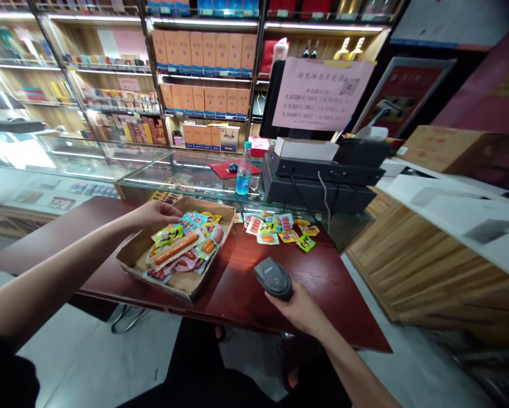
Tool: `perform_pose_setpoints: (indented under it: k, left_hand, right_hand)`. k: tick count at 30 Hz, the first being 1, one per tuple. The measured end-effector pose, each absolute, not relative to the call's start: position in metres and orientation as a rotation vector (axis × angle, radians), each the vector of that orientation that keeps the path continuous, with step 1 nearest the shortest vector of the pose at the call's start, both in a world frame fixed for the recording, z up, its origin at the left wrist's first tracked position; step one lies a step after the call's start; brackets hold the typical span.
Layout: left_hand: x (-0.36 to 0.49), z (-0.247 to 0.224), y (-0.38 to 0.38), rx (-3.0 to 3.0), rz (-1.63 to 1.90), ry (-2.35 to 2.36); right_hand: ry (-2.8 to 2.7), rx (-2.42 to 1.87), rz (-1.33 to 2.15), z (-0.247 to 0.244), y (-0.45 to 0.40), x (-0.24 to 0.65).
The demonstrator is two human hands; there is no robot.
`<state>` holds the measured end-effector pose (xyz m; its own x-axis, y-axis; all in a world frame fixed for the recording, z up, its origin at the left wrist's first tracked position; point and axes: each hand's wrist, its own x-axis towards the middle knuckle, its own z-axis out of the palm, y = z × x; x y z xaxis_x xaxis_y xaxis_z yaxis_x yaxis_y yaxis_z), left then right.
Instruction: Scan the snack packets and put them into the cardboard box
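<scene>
A: Hands first, quick.

B: Left hand (163, 214) is at the box's far-left side, fingers bent down over the packs (177, 249). Can't tell if it pinches one; tips too hard to make out. Right hand (303, 310) is wrapped round the scanner (274, 279), right of the box, head angled up and toward it.

A: Step in hand?

B: Left among the packs, right holding the scanner over the bench (237, 286). That's my read.

A: What would a move from here call for?

B: Picking out one pack would want a light fingertip pinch, I'd judge; they overlap, so neighbours could drag along. Scanner needs a steady grip.

A: How do the packs look?

B: Small, shiny, mixed: blue, yellow, green, pink. Some show sausages through clear film; one long sausage pack lies slantwise on top.

A: And the box?

B: Open, shallow brown cardboard (186, 281), sitting tilted to the bench edge. Bare bottom shows at its near end.

A: Further out?

B: Loose packs (267, 239) right of the box, bunched, some overlapping. Bottle (243, 180) upright beyond the box, on the glass counter (169, 174); screen (275, 85) farther right, pink sheet (322, 96) on it.
</scene>
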<state>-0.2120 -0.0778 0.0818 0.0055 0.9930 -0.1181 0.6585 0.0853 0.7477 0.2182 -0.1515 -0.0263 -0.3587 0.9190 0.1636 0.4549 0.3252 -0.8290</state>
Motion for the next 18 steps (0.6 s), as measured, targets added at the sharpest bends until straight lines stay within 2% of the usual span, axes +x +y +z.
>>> perform_pose_setpoints:
  k: [6, 13, 18]
  left_hand:
    - [-0.134, 0.060, -0.041, 1.786, 0.506, 1.541]
    - [0.019, 0.019, 0.016, 2.211, 0.284, 1.211]
    - [0.121, -0.008, 0.044, 2.434, 0.163, 1.187]
  right_hand:
    - [-1.860, -1.337, 0.881, -0.023, -0.163, 0.242]
    - [-1.678, -1.526, 0.827, -0.017, -0.189, 0.293]
    - [-1.537, -1.603, 0.803, -0.025, -0.206, 0.330]
